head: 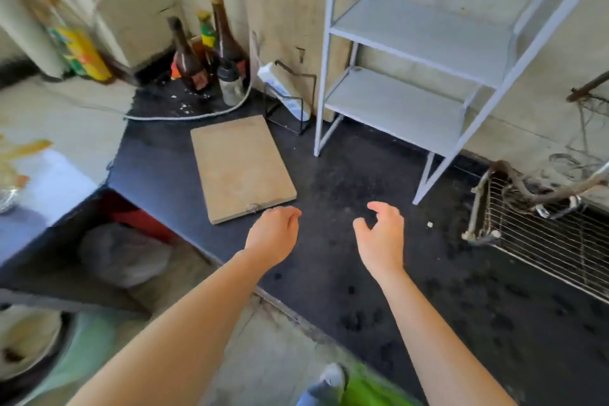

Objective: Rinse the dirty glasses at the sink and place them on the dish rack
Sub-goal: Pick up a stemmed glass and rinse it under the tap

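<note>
Black and speckled with dark spots, the worktop (329, 175) runs from the far corner to the near right. Both bare forearms reach out over it. The left hand (275, 234) hovers palm down with its fingers loosely curled, grasping nothing, just beside the near corner of a wooden cutting board (242, 168) that lies flat on the worktop; whether its knuckles touch the board cannot be told. The right hand (382, 234) is held a little apart from it, thumb and fingers half curled and spread, also empty. A small white crumb (429, 224) lies to the right of that hand. At the right edge a wire rack (543, 241) sits on the worktop with a thick hose (540, 193) bent across its top. Behind the hands a white metal shelf unit (418, 43) stands against the wall, its two shelves bare. Just to its left a black wire stand (298, 102) holds a tilted white carton (283, 89). In the far corner stand two tall brown bottles (188, 56), a smaller bottle with a yellow label (207, 30) and a jar with a dark lid (230, 82). A pale cable (184, 115) curves across the worktop in front of them. Under the worktop's left end lies a grey bag (122, 254).
</note>
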A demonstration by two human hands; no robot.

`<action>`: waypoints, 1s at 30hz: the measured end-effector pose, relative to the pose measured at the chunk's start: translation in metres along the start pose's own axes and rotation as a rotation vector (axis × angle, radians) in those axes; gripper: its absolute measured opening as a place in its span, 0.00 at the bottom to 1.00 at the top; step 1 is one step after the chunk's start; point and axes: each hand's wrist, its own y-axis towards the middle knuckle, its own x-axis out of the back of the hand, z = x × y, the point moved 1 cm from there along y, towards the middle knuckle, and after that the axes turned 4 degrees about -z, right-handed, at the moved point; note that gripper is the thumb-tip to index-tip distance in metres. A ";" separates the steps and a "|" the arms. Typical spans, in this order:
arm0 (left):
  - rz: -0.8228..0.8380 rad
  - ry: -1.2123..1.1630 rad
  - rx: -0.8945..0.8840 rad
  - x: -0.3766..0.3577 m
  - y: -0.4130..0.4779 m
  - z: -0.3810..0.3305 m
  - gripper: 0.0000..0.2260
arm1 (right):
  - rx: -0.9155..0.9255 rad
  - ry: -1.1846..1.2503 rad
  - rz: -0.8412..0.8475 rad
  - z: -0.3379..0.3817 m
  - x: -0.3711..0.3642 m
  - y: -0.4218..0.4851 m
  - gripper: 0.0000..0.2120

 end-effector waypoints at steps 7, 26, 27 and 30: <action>-0.157 0.025 0.091 0.102 -0.061 0.155 0.14 | 0.210 -0.020 0.301 0.122 -0.139 -0.093 0.15; -0.534 -0.152 0.623 0.317 -0.156 0.492 0.15 | 0.620 -0.081 0.729 0.415 -0.439 -0.265 0.16; -0.528 -0.184 0.638 0.323 -0.149 0.506 0.16 | 0.654 -0.069 0.706 0.429 -0.452 -0.266 0.16; -0.467 -0.387 0.633 0.339 -0.127 0.537 0.20 | 0.727 -0.052 0.652 0.474 -0.483 -0.264 0.21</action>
